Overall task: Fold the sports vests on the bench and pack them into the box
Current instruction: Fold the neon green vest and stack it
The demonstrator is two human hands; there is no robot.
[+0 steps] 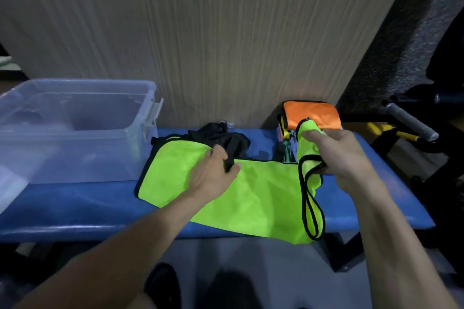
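**Green vest half lifted on the bench**

The right hand (344, 155) grips a bunched end of the green vest (251, 193), fingers curled round the cloth and holding it up off the bench (75, 208). A black-edged loop of the vest hangs down from this hand toward the bench's front edge. The left hand (213, 173) lies on the vest's far edge, thumb and fingers pinching a black strap there, palm down on the cloth.

The rest of the green vest lies spread flat across the middle of the bench, its near corner hanging slightly over the front edge. Just behind the left hand, a black garment (223, 137) lies crumpled at the back edge, touching the vest. Behind the right hand, near the back right corner, an orange vest (311, 114) sits folded on top of a small pile of other coloured cloth; what these are cannot be told.

The clear box (75, 128) stands open on the left end of the bench, just beside the green vest. A wood-grain wall (200, 32) rises behind the bench.
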